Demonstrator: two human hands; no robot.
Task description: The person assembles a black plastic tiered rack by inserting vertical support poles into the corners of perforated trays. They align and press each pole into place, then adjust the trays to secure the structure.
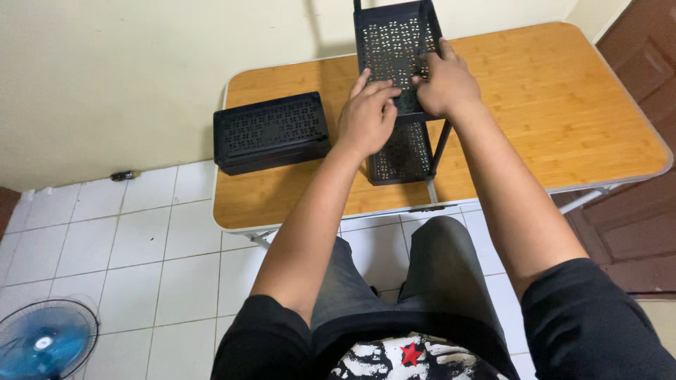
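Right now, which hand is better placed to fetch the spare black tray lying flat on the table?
Left, probably. The left hand rests on the rack's upper shelf, on the side nearer the spare tray; the right hand would cross over.

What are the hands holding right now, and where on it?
Both hands, left hand and right hand, grip the upper black perforated tray at its near edge.

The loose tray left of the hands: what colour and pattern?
Black tray, perforated with small cut-outs; head view.

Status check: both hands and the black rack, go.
Left hand and right hand both on near edge of upper tray, grip shut. Lower tray beneath, on table. Spare tray lies apart, left. Nothing in the way.
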